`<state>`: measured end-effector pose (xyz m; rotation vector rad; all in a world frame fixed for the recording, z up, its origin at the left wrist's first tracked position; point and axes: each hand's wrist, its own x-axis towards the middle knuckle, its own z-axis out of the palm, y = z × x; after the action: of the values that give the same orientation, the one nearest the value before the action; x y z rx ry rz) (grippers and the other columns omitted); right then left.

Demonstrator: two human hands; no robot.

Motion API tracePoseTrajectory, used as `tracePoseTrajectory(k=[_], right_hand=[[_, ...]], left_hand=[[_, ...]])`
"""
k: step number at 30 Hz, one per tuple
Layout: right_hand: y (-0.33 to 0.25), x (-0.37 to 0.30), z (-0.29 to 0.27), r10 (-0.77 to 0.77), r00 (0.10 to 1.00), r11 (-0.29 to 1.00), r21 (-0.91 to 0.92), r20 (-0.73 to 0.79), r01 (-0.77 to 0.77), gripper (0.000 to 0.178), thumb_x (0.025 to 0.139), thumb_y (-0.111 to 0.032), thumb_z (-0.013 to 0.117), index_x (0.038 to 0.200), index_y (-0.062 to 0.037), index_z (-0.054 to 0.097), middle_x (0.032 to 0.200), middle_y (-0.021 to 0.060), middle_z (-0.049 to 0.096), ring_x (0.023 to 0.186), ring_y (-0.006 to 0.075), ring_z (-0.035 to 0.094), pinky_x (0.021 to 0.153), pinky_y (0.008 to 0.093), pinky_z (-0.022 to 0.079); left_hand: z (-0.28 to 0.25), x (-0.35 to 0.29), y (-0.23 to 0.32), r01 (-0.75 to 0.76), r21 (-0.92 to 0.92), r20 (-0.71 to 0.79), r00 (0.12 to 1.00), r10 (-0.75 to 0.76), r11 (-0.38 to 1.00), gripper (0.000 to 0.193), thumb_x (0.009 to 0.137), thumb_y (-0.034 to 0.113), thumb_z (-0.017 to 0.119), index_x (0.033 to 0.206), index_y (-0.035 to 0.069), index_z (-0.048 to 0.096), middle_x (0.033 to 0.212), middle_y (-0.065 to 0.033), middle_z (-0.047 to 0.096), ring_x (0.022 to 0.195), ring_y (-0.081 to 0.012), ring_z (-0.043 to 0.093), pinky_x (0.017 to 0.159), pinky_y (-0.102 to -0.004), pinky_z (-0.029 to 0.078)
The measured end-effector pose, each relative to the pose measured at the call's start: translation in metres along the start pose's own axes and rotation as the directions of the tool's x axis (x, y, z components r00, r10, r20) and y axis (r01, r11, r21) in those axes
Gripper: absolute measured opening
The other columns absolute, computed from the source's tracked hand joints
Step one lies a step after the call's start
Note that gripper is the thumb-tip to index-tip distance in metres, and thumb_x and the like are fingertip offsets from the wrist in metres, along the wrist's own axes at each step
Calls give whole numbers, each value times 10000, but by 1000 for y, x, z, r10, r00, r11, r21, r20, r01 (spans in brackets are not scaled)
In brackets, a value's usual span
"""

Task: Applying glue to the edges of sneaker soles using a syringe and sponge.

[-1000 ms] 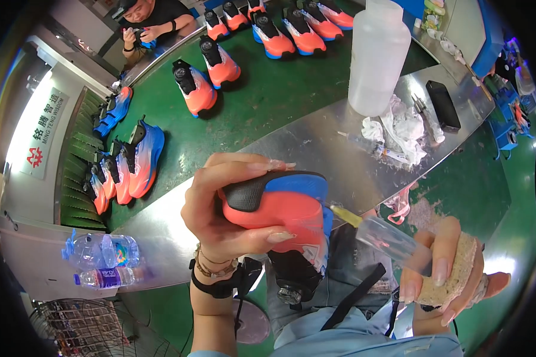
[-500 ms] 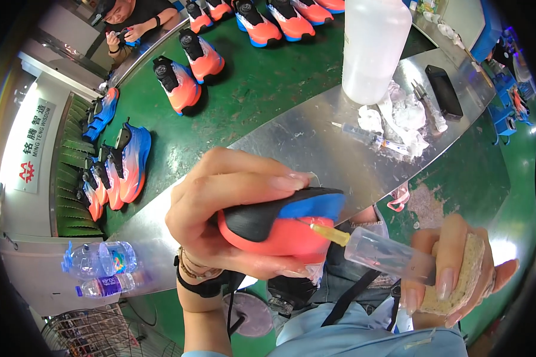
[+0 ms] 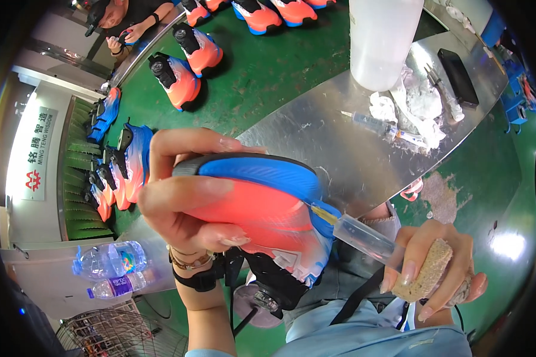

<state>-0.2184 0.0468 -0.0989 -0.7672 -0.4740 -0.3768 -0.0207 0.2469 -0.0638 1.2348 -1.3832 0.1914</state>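
My left hand (image 3: 190, 196) is closed round a sports shoe (image 3: 262, 211) in coral and blue with a black sole edge. The shoe is turned on its side, its black collar hanging toward my lap. In my right hand (image 3: 432, 268) is a clear syringe (image 3: 366, 238) with a yellow tip. That tip touches, or nearly touches, the seam between the blue sole and the coral upper. A beige sponge (image 3: 426, 273) is tucked in the same hand, against the fingers. How much liquid the syringe holds, I cannot tell.
On the metal bench edge (image 3: 298, 131) stand a large white bottle (image 3: 384, 44), crumpled tissue (image 3: 414, 107), another syringe (image 3: 372, 125) and a black case (image 3: 457, 77). Several similar shoes (image 3: 175, 83) stand on the green belt. Plastic bottles (image 3: 113, 259) lie at left. A person (image 3: 128, 27) works across the belt.
My left hand has turned the shoe, showing more of its coral side and blue sole edge. My right hand has shifted slightly left, its syringe tip now farther along the seam.
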Motion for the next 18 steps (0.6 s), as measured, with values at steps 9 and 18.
tracePoseTrajectory(k=[9, 18], right_hand=[[12, -14, -9, 142, 989, 990, 2, -46, -142, 537, 833, -448, 451, 706, 12, 696, 972, 330, 503, 776, 360, 566, 747, 409, 461], [4, -32, -6, 375, 917, 924, -32, -134, -382, 531, 862, -467, 430, 760, -24, 704, 1038, 295, 495, 874, 354, 546, 806, 428, 421]], left_hand=[[-8, -8, -2, 206, 205, -230, 960, -157, 957, 608, 703, 430, 722, 1026, 59, 365, 958, -257, 495, 765, -306, 586, 627, -368, 538], [-18, -13, -9, 348, 335, -336, 912, -234, 875, 609, 791, 450, 612, 1162, 128, 253, 1045, -246, 504, 931, -272, 527, 810, -372, 434]])
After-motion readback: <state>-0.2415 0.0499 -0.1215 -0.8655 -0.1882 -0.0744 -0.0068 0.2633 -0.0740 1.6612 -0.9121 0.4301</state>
